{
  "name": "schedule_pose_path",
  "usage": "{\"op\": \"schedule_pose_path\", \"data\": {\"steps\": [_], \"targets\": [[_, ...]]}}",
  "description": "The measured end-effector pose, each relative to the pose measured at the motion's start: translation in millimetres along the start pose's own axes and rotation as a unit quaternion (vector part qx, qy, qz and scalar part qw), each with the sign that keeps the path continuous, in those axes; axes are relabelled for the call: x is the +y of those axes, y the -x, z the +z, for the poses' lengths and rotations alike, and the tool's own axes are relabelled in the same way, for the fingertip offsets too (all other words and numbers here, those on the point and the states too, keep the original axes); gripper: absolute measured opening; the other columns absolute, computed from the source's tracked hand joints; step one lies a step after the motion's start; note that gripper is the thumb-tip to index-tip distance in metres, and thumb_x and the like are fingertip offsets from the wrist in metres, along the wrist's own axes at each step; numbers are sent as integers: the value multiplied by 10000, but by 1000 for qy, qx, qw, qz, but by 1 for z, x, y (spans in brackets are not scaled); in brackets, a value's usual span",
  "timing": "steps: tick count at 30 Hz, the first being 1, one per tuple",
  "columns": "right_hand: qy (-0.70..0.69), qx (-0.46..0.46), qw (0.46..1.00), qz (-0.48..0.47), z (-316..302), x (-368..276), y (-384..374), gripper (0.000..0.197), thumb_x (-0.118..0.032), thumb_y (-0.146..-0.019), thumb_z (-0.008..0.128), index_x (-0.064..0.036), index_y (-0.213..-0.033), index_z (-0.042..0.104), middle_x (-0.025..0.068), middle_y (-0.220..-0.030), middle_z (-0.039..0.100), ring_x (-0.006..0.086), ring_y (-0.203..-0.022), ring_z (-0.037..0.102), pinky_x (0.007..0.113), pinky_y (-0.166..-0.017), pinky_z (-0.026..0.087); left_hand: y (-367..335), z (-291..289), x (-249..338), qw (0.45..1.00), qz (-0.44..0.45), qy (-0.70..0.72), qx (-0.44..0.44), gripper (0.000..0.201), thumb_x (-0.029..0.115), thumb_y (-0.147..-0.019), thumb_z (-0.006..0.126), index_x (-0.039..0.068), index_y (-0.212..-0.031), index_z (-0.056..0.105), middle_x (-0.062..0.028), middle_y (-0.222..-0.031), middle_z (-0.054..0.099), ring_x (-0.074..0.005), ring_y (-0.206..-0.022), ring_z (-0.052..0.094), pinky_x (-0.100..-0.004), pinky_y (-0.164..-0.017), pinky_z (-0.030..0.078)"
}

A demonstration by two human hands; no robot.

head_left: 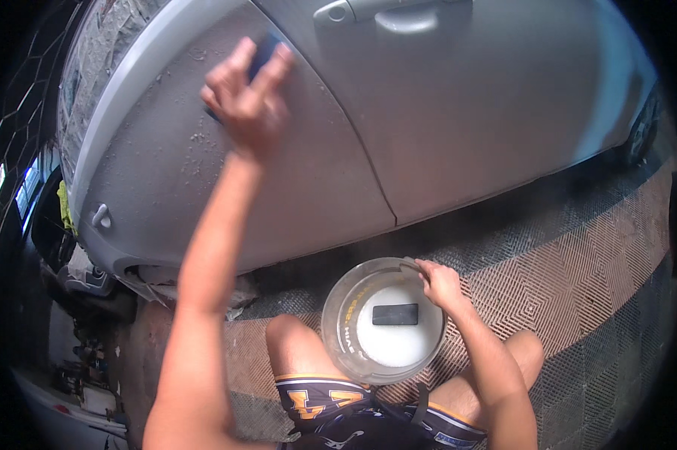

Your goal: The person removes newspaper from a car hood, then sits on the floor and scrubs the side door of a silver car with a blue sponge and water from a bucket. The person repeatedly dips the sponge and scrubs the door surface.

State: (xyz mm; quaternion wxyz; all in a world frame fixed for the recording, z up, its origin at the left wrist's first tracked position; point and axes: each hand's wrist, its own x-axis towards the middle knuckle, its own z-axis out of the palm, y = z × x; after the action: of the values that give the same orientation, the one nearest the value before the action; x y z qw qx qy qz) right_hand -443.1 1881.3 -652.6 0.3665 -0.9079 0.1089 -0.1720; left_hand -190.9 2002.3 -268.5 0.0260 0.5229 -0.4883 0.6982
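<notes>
My left hand [245, 97], smeared a little by motion, presses a dark blue block [263, 54] against a grey car panel [166, 172]. Its fingers are spread over the block, which they partly hide. Water drops and wet flecks dot the panel around and to the left of this hand. Down between my knees stands a clear plastic bucket [335, 330] holding white, foamy liquid [391, 349]. A dark rectangular block [395, 314] lies in that liquid. My right hand [438, 283] is closed on the bucket's right rim.
A car door [443, 112] with a handle [353, 10] adjoins the panel across a narrow seam. Wrinkled plastic sheeting [102, 60] covers the car at the upper left. Ribbed floor tiles [563, 277] lie below. A yellow-green cloth [65, 206] hangs at the far left, above assorted clutter [91, 360].
</notes>
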Motion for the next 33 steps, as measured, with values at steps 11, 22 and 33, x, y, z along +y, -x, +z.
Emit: {"op": "schedule_pose_path", "data": {"steps": [11,22,33], "targets": [[-5,4,1000,20,-7,5,-5,338,-143,-933,683,-117,-1268,719,124,-1153,756,365,-991,736,475,-865,599,7,10,19,998,-21,-51,28,195,182,-894,786,284,-1060,799,-53,-1241,703,-252,-1148,608,-376,-908,447],[-8,-24,999,48,-10,2,-3,373,-134,-943,669,-118,-1315,702,143,-1213,743,378,-1055,722,477,-918,586,33,8,39,999,-13,1,35,175,171,-897,749,257,-1047,723,-54,-1265,680,-272,-1080,597,-436,-921,407],[3,8,1000,-10,-6,1,-2,389,-89,-886,682,-100,-1275,704,140,-1163,753,366,-1002,735,482,-859,596,-21,5,-41,999,33,5,-5,220,257,-901,770,319,-1112,786,-9,-1250,686,-209,-1088,614,-387,-861,412]]}}
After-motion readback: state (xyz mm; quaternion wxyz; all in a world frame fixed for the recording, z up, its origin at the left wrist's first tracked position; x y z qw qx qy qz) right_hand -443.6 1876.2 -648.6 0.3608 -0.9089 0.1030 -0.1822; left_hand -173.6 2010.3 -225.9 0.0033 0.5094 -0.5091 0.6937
